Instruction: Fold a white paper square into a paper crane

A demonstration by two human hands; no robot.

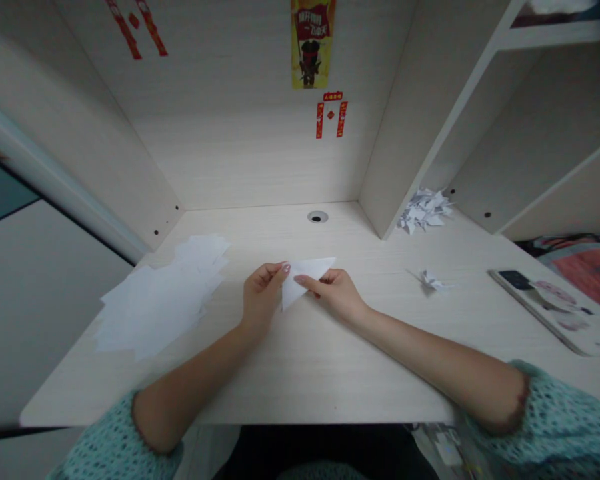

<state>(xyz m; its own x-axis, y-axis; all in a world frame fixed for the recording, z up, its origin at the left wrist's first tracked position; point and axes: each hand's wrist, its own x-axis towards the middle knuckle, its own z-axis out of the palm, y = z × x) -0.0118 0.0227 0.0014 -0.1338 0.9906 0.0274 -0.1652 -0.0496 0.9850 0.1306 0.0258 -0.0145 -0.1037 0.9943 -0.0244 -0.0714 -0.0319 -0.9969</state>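
Note:
A white sheet of paper folded into a triangle is held just above the desk, in front of my body. My left hand pinches its left corner between thumb and fingers. From the other side, my right hand grips the slanted edge, its thumb lying on top of the paper and its fingers partly hidden beneath. One point of the triangle hangs down between my hands, and another points up to the right.
Left on the desk lies a spread stack of white paper sheets. To the right are a small folded paper piece and a phone in a printed case. Folded white papers are heaped beside the upright panel.

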